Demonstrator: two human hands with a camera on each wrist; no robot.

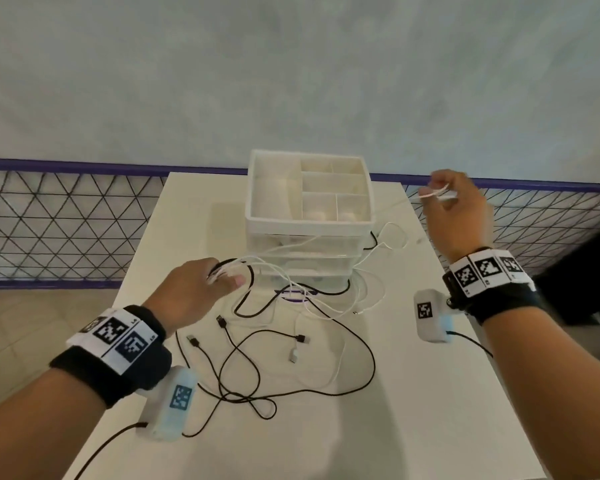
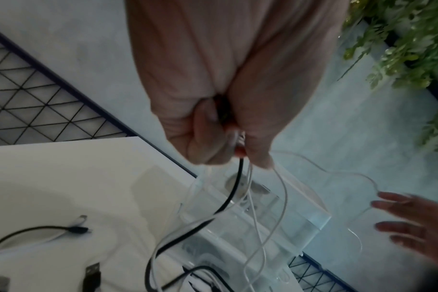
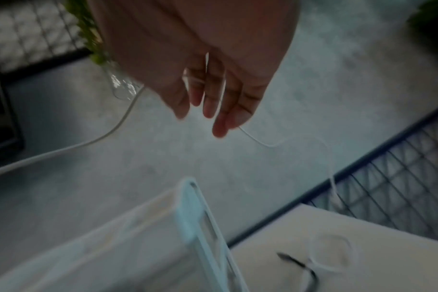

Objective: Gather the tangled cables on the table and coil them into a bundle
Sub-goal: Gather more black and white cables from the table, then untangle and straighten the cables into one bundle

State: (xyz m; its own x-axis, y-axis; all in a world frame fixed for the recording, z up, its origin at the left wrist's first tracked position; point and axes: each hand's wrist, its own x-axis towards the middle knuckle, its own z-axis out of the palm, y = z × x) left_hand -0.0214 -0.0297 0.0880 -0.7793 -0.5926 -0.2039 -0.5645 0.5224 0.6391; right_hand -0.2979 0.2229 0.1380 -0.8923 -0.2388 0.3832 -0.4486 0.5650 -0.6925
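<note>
Black and white cables (image 1: pixel 274 358) lie tangled on the white table (image 1: pixel 430 410), with several USB plugs loose near the middle. My left hand (image 1: pixel 227 277) hovers above the table in front of the organizer and grips a bunch of black and white strands; in the left wrist view the left hand (image 2: pixel 235 146) is a fist with the strands hanging below it. My right hand (image 1: pixel 437 194) is raised at the far right, beside the organizer, and pinches a loop of thin white cable (image 1: pixel 394 227). The white cable (image 3: pixel 258 141) trails from the right hand (image 3: pixel 208 102) down to the table.
A white stacked drawer organizer (image 1: pixel 309 216) with an open divided top tray stands at the back centre; cables run along its front and right side. A black mesh fence (image 1: pixel 49 220) with a purple rail borders the far side. Green leaves (image 2: pixel 400 49) show in the left wrist view.
</note>
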